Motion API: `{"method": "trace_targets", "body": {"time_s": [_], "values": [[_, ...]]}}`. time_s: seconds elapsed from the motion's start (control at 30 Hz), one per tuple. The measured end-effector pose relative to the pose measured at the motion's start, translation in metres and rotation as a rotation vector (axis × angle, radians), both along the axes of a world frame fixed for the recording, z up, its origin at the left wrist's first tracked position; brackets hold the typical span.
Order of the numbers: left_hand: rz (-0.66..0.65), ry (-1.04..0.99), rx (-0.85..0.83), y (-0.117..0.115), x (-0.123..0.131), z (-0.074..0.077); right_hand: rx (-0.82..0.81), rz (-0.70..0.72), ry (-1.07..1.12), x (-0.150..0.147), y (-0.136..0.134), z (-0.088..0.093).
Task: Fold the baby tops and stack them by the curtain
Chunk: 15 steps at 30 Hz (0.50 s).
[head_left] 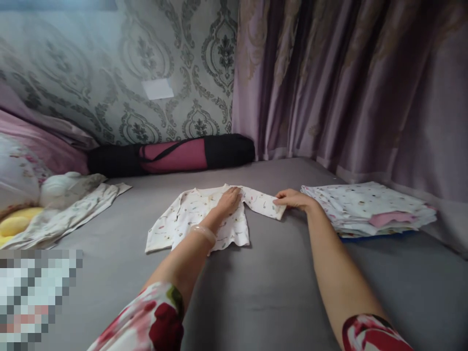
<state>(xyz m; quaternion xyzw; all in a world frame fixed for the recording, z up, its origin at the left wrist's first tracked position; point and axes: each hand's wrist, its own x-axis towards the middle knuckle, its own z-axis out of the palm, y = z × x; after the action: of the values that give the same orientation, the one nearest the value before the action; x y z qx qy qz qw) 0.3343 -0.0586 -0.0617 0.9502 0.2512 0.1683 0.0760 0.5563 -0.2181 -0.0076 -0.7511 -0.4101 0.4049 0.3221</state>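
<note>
A small white patterned shirt [234,229] lies spread on the grey sheet, its sleeves out to both sides. My left hand [229,201] rests flat on the upper part of the shirt near the right shoulder, with a pale bangle on the wrist. At the end of the right sleeve, my right hand [291,199] pinches the cuff between thumb and fingers. The left sleeve slants down toward the front, untouched.
A stack of folded clothes [380,202] sits at the right. Patterned pants [78,207] and a yellow plush item [18,225] lie at the left. A black and pink long bag [175,156] lies along the wall, beside purple curtains [314,87].
</note>
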Motion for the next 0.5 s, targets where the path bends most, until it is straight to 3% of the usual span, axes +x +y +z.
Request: {"method": "trace_targets", "body": {"time_s": [0.13,0.23,0.4,0.5], "values": [[0.076,0.018,-0.017,-0.003,0.002,-0.01,0.206,-0.3,0.122,-0.006,0.007,-0.003],[0.101,0.066,-0.043,-0.007,0.002,-0.009,0.28,-0.423,0.022,-0.01,0.013,-0.005],[0.139,0.161,-0.057,-0.014,0.003,-0.002,0.145,-0.368,-0.566,-0.008,0.011,-0.01],[0.147,0.2,-0.081,-0.017,0.003,0.001,-0.006,-0.286,-0.766,-0.011,0.006,-0.016]]}}
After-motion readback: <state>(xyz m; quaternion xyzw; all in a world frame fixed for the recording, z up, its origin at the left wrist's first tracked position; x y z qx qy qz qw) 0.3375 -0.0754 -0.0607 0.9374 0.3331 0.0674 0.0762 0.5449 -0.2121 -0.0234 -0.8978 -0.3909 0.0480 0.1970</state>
